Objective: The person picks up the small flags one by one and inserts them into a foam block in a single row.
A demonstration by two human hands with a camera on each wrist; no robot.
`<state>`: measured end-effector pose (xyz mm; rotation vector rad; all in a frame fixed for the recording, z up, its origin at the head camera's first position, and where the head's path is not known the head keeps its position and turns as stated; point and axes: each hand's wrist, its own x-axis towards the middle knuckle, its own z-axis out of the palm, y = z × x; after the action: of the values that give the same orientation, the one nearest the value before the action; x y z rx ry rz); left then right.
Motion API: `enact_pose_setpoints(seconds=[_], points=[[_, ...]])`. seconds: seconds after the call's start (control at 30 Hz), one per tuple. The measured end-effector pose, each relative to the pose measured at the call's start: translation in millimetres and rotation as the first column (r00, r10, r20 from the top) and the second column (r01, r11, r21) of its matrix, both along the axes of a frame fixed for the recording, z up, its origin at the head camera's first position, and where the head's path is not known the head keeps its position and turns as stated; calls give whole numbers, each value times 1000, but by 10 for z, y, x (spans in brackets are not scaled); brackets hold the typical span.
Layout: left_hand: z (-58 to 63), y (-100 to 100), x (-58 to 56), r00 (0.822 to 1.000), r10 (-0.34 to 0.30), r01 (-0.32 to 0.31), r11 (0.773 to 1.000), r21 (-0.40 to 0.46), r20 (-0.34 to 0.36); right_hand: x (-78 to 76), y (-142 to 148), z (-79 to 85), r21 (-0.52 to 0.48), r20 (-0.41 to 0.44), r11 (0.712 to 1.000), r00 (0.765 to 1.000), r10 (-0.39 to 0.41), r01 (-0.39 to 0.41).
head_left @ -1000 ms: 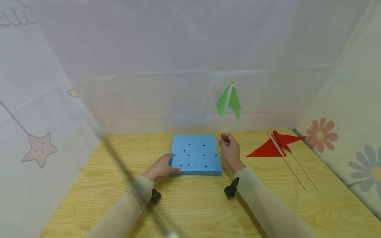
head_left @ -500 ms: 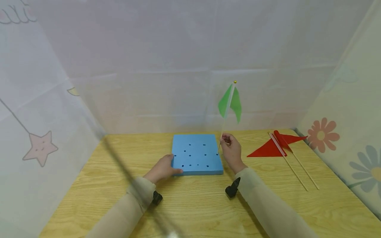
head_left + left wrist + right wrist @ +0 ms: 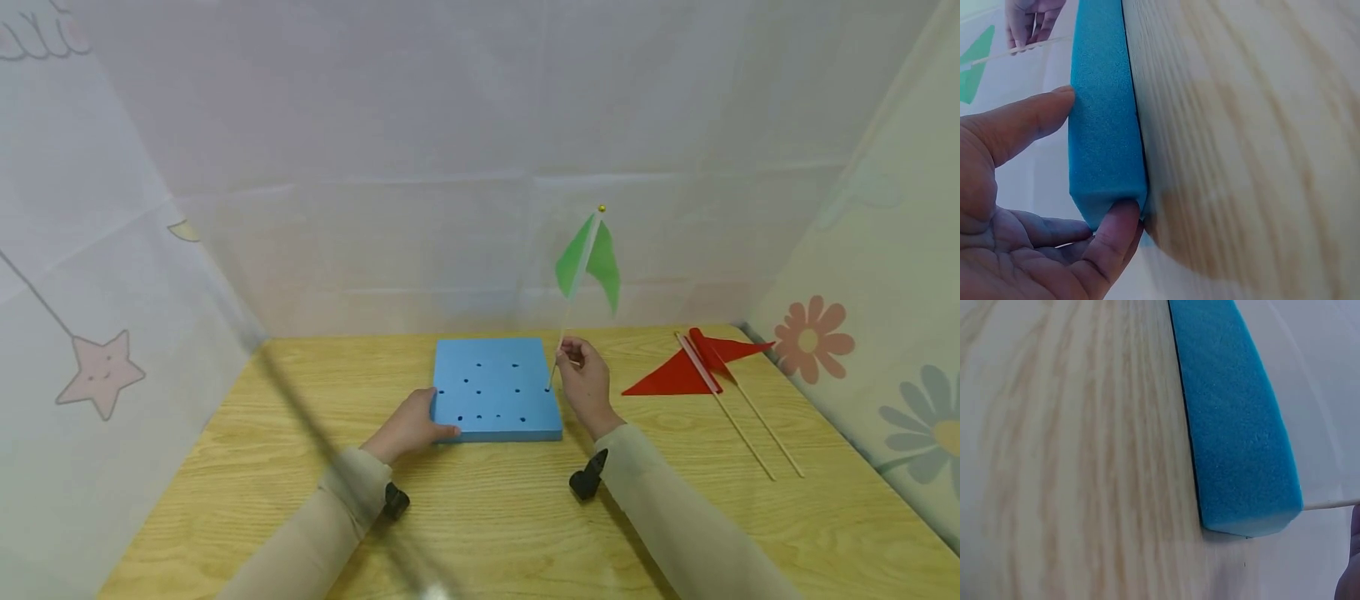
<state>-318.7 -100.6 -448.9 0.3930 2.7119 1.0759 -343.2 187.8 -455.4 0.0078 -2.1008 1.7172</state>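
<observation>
One green flag (image 3: 585, 258), pinched by the right hand (image 3: 587, 382); left hand (image 3: 408, 425) grips the blue board (image 3: 497, 402) between them; insertion seems underway, wanting steady downward pressure.

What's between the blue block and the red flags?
The right hand, pinching the green flag by its stick, then bare table; the head view shows it.

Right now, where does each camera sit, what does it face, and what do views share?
On the head: looks forward and down at the blue block, green flag and red flags; left hand, right hand and sleeves show.
On the left wrist: looks along the blue block's near side; left hand close, right hand beyond.
On the right wrist: looks at the blue block's near side and corner; a sliver of right hand.
Shared by all: blue block, tabletop.
</observation>
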Motion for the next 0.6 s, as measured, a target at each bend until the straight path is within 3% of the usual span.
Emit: enact_pose_setpoints(seconds=[0.4,0.6], points=[[-11,6,-21,1000,-4,4,1000,6,-14,2,-5,-37,94,-18,996,1000,-1,3],[-30,9,-22,1000,20,-20,1000,9,21,7,-23,-70,130,-5,992,1000,-2,3]])
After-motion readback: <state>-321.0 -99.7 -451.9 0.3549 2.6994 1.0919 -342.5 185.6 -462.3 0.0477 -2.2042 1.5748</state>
